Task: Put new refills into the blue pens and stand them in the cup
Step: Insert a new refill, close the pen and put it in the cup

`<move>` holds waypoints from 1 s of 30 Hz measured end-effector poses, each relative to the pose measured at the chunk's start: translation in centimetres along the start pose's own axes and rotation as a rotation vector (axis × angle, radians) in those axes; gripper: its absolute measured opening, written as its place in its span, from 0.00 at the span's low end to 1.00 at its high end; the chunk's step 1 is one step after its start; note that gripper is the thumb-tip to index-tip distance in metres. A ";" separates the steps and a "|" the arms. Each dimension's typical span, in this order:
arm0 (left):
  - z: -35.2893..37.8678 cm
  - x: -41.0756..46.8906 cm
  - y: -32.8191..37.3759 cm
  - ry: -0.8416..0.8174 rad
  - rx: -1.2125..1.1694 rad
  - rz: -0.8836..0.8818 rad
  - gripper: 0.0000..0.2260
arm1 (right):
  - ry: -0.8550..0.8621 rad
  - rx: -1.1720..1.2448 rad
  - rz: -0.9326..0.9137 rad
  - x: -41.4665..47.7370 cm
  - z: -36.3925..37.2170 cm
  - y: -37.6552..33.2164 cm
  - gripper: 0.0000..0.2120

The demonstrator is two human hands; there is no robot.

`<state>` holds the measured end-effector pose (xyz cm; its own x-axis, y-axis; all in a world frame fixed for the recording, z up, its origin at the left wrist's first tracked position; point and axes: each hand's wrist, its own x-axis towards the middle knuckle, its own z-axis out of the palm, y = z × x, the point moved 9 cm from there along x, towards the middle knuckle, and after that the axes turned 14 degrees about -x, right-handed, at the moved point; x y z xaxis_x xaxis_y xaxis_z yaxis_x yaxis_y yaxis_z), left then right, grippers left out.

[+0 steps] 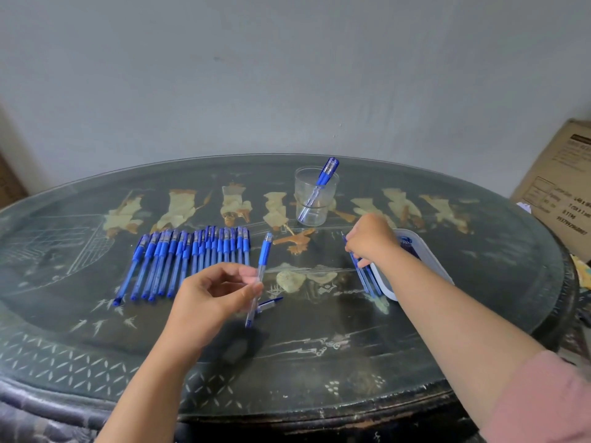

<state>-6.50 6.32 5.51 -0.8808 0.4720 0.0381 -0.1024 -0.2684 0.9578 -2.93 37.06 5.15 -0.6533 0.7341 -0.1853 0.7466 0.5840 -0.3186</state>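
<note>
My left hand [217,292] pinches a blue pen barrel [261,273] near its lower part and holds it nearly upright above the table. A small blue pen part [270,304] lies just right of that hand. My right hand [372,239] reaches down onto a bunch of thin blue refills [367,279] and its fingers curl round them beside a white tray [415,247]. Several blue pens [192,260] lie in a row to the left. A clear cup [315,199] stands at the back with one blue pen [323,183] leaning in it.
The dark oval table [96,362] has a glass top and pale inlaid figures. A cardboard box [563,187] stands against the wall at the right. The near rim of the table runs below my forearms.
</note>
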 end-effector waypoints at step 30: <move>-0.2 0.0 0.1 0.013 0.024 0.001 0.08 | 0.172 -0.476 -0.186 -2.5 -0.7 -2.6 0.11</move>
<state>-6.60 6.08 5.54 -0.8870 0.4605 0.0359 -0.0902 -0.2489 0.9643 -3.12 33.96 7.07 -0.7798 0.6260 0.0014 0.6206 0.7728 0.1327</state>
